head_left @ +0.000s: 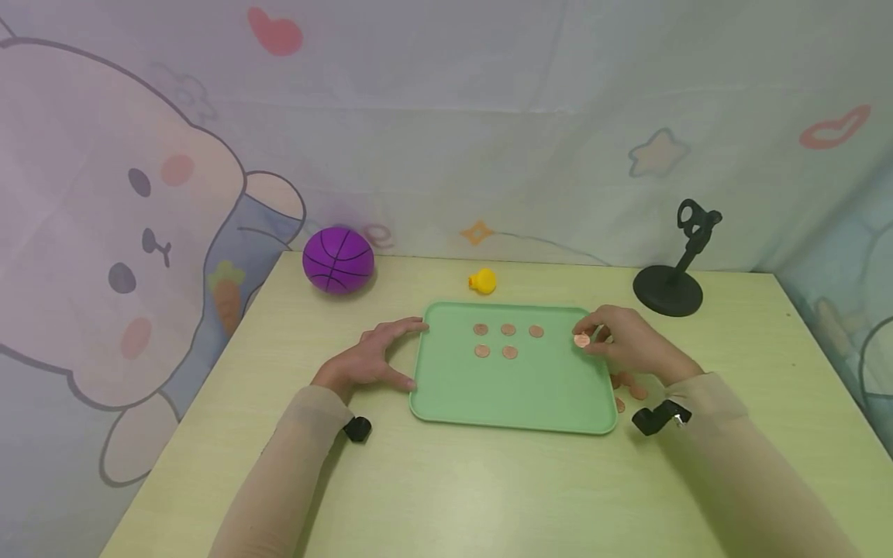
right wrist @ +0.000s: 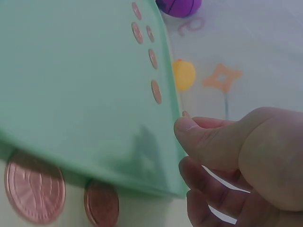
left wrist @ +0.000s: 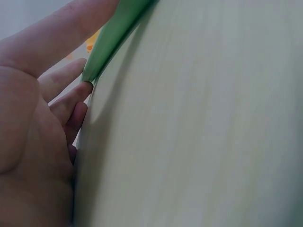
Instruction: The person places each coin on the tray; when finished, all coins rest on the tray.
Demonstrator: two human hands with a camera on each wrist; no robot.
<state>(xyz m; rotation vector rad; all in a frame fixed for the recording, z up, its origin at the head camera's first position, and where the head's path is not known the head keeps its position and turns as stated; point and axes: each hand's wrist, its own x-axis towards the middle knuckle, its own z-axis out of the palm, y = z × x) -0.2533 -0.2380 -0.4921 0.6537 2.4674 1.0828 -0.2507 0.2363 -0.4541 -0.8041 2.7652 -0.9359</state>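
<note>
The right hand, right of centre, pinches a round copper-coloured coin; the left hand, spread wide, touches the green rectangular tray. Best lower it flat, releasing gently.

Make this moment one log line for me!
left hand: touching green tray; right hand: pinching coin over tray; on tray: five coins; right of tray: more coins
</note>
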